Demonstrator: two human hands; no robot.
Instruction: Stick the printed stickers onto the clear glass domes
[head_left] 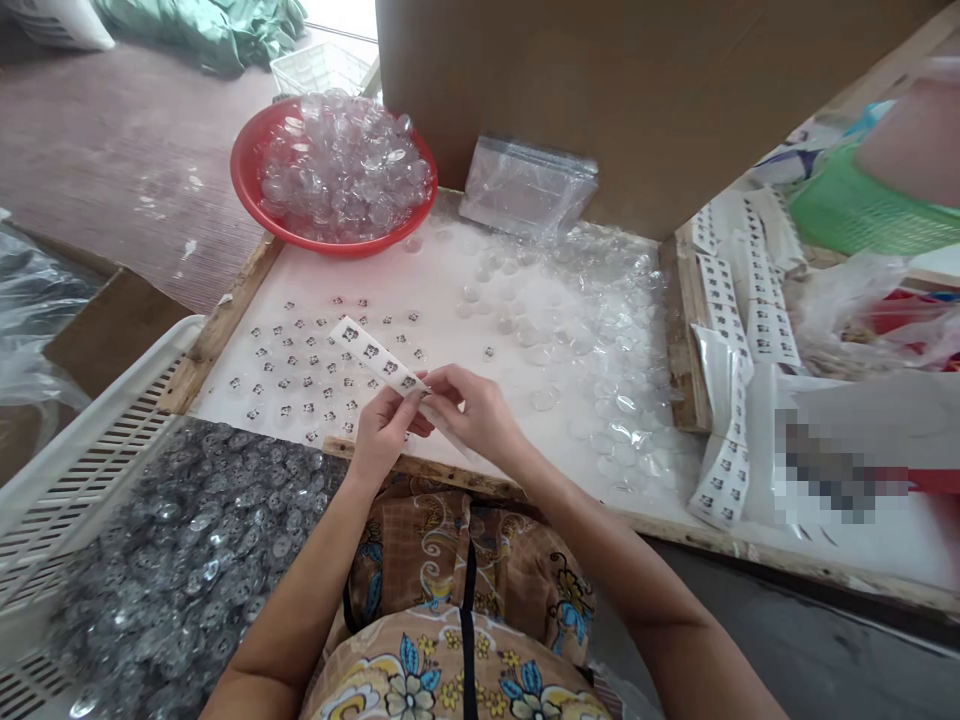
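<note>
A white strip printed with small black animal faces (381,362) runs diagonally over the white board (442,290). Its lower end is pinched by my left hand (388,428), and my right hand (471,408) grips it just beside, the fingertips of both close together. Left of the hands, several clear discs with the same black print (289,357) lie spaced out on the board. One printed piece (489,352) sits to the right of my hands. Plain clear discs (546,400) cover the board's right part.
A red bowl heaped with clear discs (259,215) stands at the back left. Plastic bags (529,185) lean on a cardboard box (570,90). A white basket (90,450) and many printed discs (217,520) are at left. More strips (724,300) lie right, beyond a wooden edge (684,340).
</note>
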